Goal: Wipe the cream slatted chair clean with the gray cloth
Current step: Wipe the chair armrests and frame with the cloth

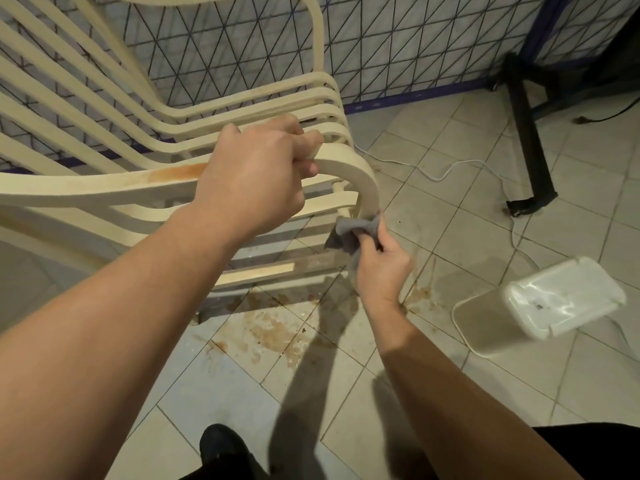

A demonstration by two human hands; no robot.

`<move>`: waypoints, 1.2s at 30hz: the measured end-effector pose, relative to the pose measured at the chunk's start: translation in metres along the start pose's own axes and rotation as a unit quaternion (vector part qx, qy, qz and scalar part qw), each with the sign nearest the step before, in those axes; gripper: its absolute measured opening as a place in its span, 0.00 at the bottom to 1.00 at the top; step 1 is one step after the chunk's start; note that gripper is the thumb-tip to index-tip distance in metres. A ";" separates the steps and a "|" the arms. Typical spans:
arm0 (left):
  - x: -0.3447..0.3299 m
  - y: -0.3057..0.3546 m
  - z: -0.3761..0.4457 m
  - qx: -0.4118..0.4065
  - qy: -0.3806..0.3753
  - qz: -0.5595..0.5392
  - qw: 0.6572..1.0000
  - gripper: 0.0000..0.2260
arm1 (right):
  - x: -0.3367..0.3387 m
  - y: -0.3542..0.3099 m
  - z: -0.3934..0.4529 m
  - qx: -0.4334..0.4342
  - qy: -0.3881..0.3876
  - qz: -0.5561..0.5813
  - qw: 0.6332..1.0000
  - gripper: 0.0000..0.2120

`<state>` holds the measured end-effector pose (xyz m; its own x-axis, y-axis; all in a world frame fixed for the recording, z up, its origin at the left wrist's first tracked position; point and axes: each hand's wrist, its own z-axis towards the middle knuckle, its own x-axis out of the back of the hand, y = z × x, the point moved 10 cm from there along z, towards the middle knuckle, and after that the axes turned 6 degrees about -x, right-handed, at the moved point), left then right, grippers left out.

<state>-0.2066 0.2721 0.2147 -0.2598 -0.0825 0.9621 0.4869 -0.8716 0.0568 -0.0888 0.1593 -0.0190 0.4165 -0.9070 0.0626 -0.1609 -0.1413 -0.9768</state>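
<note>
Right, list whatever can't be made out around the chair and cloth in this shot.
Head view only:
- Left hand grips the cream slatted chair armrest; its fingertips curl out of sight underneath.
- Gray cloth: partly bunched inside the right hand, so the contact with the armrest end is unclear.
- Chair back and left side: cut off by the frame edges.
- White plastic container: motion-blurred; contents unreadable.
- Chair legs: hidden behind slats and arms.

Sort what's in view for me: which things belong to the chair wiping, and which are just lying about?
In the job:
- cream slatted chair, stained orange on its near slat
- gray cloth, in the right hand
- left hand, gripping the near slat

Lying about:
- white plastic bin, tipped over on the floor
- white cable
- black stand
</note>
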 end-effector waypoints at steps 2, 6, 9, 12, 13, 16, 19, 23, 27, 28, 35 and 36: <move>0.000 0.000 0.000 0.005 -0.001 -0.001 1.000 0.10 | 0.005 -0.018 0.004 0.037 0.007 0.031 0.999 0.22; -0.001 0.000 0.000 0.013 -0.010 0.003 1.000 0.09 | -0.004 0.023 0.007 -0.062 -0.084 -0.021 0.994 0.17; -0.001 0.000 0.000 0.019 -0.016 0.006 1.000 0.08 | -0.004 0.046 0.004 -0.098 -0.128 -0.082 0.984 0.14; -0.002 -0.001 0.000 0.025 -0.020 0.003 0.999 0.08 | -0.004 0.025 0.006 -0.089 -0.131 -0.009 0.987 0.12; -0.002 -0.002 0.000 0.027 -0.019 0.001 0.999 0.08 | -0.002 0.013 0.006 -0.076 -0.123 0.007 0.989 0.12; -0.002 -0.002 -0.001 0.028 -0.020 0.002 0.999 0.08 | 0.004 -0.027 0.007 -0.005 -0.104 0.038 0.994 0.17; -0.001 -0.002 -0.001 0.033 -0.019 -0.001 0.999 0.08 | 0.007 -0.074 0.007 0.074 -0.092 0.076 0.990 0.20; 0.000 0.000 -0.001 0.035 -0.016 0.000 0.999 0.09 | 0.005 -0.078 0.012 0.094 -0.090 0.068 0.989 0.21; -0.001 0.000 -0.002 0.035 -0.010 0.003 0.999 0.10 | -0.004 -0.005 0.016 0.000 -0.110 -0.006 0.994 0.20; -0.001 0.000 -0.002 0.034 -0.005 0.004 0.999 0.10 | -0.006 0.016 0.017 -0.025 -0.119 -0.028 0.992 0.19; 0.001 -0.003 -0.003 0.014 0.024 -0.013 1.000 0.11 | -0.011 0.091 0.026 -0.101 -0.116 -0.067 0.986 0.12; 0.001 -0.004 -0.003 0.011 0.022 -0.012 1.000 0.11 | -0.011 0.096 0.027 -0.098 -0.116 -0.079 0.985 0.11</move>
<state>-0.2108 0.2740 0.2151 -0.3081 -0.0830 0.9477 0.4985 -0.8626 0.0865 -0.0853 0.1666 -0.1191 0.6394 -0.7558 0.1411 -0.2382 -0.3692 -0.8983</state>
